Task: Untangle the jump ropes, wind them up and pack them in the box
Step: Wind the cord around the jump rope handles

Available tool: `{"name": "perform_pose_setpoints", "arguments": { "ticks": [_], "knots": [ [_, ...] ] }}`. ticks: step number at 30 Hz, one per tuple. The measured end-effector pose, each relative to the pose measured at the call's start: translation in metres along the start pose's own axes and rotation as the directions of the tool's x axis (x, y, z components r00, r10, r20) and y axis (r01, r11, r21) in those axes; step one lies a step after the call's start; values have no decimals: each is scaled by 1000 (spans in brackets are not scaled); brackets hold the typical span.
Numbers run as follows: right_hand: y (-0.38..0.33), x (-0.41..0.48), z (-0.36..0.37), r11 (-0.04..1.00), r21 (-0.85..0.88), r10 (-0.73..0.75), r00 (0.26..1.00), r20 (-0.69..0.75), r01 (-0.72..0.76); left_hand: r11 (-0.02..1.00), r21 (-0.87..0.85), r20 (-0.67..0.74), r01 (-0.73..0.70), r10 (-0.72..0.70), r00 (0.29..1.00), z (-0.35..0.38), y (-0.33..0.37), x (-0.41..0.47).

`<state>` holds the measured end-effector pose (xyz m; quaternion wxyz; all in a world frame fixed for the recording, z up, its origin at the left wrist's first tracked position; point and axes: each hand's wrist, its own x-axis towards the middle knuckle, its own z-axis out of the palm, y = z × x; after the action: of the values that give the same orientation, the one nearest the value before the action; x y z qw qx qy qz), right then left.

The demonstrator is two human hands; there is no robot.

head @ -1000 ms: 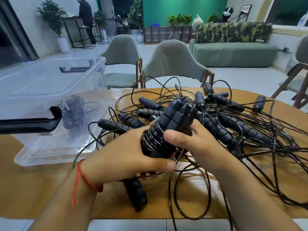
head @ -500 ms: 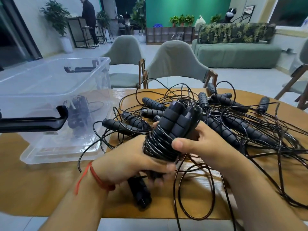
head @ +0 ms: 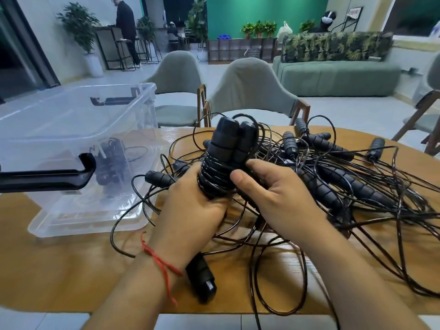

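Wooden table underlies left hand and right hand, fingers half-hidden, gripping wound rope bundle.

The wound-up rope bundle that leaned over toward the right hand a moment ago now stands straight up above the left hand, which has turned so its thumb no longer lies across the front.

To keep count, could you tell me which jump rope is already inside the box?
The packed bundle in the clear box. Another wound bundle is gripped by the left hand and right hand over the table; the others lie tangled.
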<state>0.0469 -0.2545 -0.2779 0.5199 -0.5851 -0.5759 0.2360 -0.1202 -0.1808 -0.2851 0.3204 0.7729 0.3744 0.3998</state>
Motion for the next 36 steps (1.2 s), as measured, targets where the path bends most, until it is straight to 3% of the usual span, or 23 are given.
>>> {"name": "perform_pose_setpoints", "arguments": {
  "ticks": [5,8,11,13,15,17,20,24,27,30,32,36],
  "knots": [
    [-8,-4,24,997,16,72,997,-37,-72,944,322,-112,-68,109,988,5,-6,-6],
    [-11,-3,29,987,106,135,984,-120,-123,927,355,-119,-122,174,978,15,3,-11],
    [-11,-1,25,970,213,146,981,-128,-116,924,366,-65,-114,148,987,17,5,-12],
    [-12,-1,19,956,276,131,986,-102,-99,959,275,30,-71,65,997,16,3,-10],
    [-12,-2,13,958,275,99,994,-46,-83,997,70,148,16,-26,989,13,1,-7],
    [-13,-4,7,959,273,69,998,16,-70,996,-64,279,61,-40,959,8,2,-5],
    [-9,-4,-5,956,286,28,993,118,-61,989,-137,489,57,18,872,-4,5,2],
    [3,-4,-14,925,365,-37,928,370,-108,917,-281,778,282,46,626,-19,5,4],
    [9,-5,-16,852,485,-100,849,519,-196,835,-355,873,419,137,467,-20,-2,3],
    [10,-5,-18,850,481,-102,827,554,-217,780,-407,893,476,229,389,-19,-7,3],
    [11,-4,-19,882,434,-74,857,509,-182,776,-417,882,473,219,418,-17,-7,4],
    [9,-1,-26,952,291,-19,932,363,-94,852,-394,783,344,116,611,-23,-3,8]
  ]
}}
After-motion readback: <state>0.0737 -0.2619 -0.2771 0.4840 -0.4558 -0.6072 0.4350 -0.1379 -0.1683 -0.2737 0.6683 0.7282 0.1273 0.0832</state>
